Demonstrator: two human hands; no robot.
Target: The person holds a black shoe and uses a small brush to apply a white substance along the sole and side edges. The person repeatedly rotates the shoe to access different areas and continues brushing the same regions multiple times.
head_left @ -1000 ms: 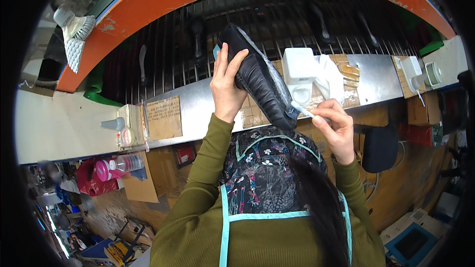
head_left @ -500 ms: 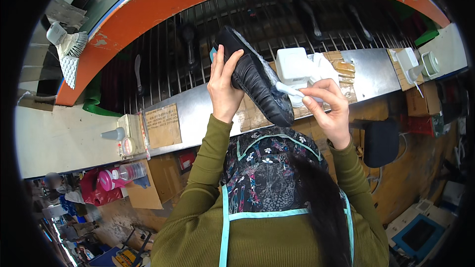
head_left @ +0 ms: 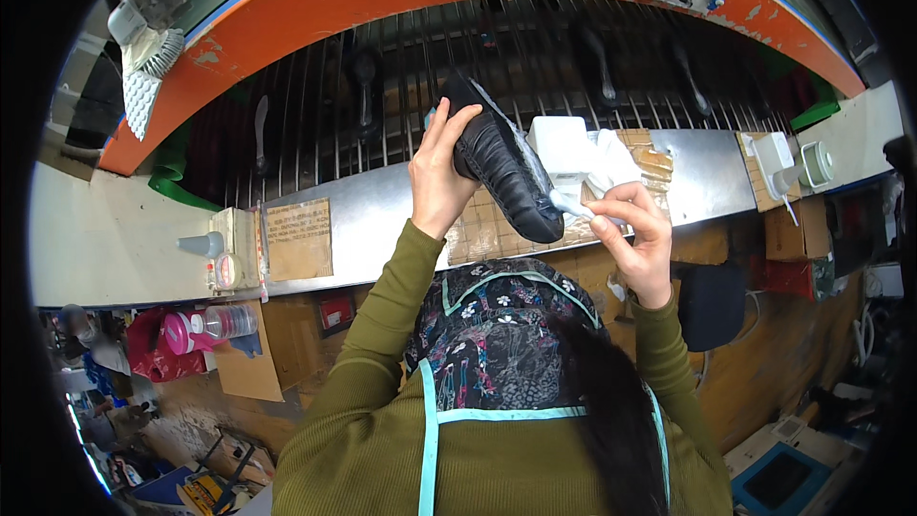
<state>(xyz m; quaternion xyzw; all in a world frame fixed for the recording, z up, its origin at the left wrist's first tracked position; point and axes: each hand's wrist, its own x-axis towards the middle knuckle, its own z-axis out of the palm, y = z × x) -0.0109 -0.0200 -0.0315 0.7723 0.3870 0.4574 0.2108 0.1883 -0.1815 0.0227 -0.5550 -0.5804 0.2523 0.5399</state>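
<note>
A black pleated shoe (head_left: 503,172) is held up over the metal-edged bench, tilted with its toe end low and to the right. My left hand (head_left: 442,182) is closed round its left side. A whitish film runs along the shoe's right edge. Between thumb and fingers, my right hand (head_left: 635,234) pinches a small white brush (head_left: 571,206). The brush's tip touches the shoe's edge close to the toe; its bristles are hard to make out. Just behind the brush stands a white plastic container (head_left: 559,145), with crumpled white material (head_left: 611,161) beside it.
Beyond the bench (head_left: 382,193) runs a rack of metal rods (head_left: 420,76) carrying several dark shoes, under an orange frame (head_left: 287,14). Cardboard (head_left: 298,239) lies at the left. A white holder (head_left: 772,158) stands at the right, and a dark stool (head_left: 712,304) below it.
The brush has moved down along the shoe's edge toward the toe, with my right hand lower. My left hand still holds the shoe. The whole view has shifted slightly.
</note>
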